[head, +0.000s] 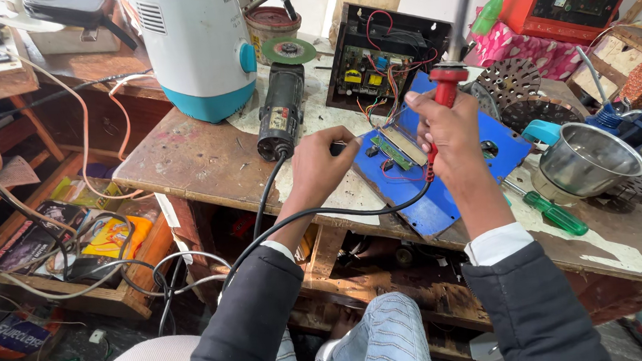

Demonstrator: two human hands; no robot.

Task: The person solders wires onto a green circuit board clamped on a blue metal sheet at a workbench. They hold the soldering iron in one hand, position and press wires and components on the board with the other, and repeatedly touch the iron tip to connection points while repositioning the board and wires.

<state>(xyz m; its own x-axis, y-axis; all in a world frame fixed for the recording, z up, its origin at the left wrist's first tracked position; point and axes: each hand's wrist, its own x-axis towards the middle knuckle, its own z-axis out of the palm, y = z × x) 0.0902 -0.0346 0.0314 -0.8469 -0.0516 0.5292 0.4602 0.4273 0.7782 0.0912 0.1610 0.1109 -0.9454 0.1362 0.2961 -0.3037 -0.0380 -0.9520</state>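
Hands: both are over the near edge of the workbench (188, 162), above the blue panel (439, 196).
Right hand: the right hand (447, 133) is closed in a fist around the red handle of the soldering iron (447, 78); the iron stands upright with its metal end up and blurred, away from the board.
Left hand: the left hand (320, 166) rests at the left edge of the blue panel, fingers curled; I cannot tell if they pinch something small or only press there.
Work piece: the small green circuit board (393, 151) lies on the blue panel, between the two hands, with thin wires (379, 108) going from it to the open black case (384, 53) behind.
Progress: I judge the work is in the middle; the case is open, the board is out and still wired, and the iron does not touch it at this moment.
Left to do: any joint on the board and the closing of the case seem not yet done.
Further back: angle grinder (282, 105), white and blue appliance (197, 51), steel bowl (591, 160), green screwdriver (553, 214).
Hard to see: the tip of the iron, the joints on the board, and what lies under the left fingers.
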